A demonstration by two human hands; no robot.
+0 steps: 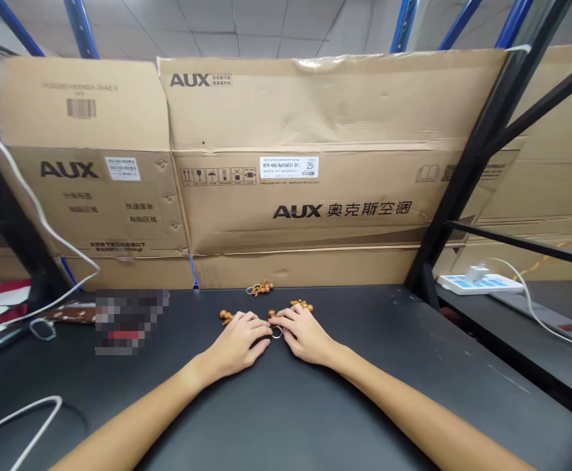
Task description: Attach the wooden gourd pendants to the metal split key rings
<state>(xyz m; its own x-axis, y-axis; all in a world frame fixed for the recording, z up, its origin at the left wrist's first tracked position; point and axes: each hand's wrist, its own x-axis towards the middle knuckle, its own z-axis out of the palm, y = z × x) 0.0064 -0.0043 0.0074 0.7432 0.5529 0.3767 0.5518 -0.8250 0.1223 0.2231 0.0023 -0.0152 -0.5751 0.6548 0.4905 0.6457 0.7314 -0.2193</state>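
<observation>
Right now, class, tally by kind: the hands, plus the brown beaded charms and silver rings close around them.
Hands: 2, left hand and right hand
Brown beaded charms: 4 visible, rear charm, left charm, middle charm, right charm, some partly hidden
Silver rings: 2, rear ring and front ring
Total: 8

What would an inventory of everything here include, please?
Beaded trinkets: four visible, brown, table's far middle
Metal rings: two visible, silvery, beside trinkets
Table: one, black, foreground
Cardboard panels: several, brown, behind
Labels: two, white, on cardboard
Frame bars: several, black, sides
Rack bars: several, blue, mostly top
Ceiling: one, pale grey, top
Power strip: one, white and blue, right
Plug: one, white, on strip
Flat device: one, grey, beside strip
Cables: three stretches, white, both sides
Pixelated item: one, dark, left
Clutter: several, mixed colours, left
Left hand: one, bare, centre
Right hand: one, bare, centre
Forearms: two, bare, foreground
</observation>
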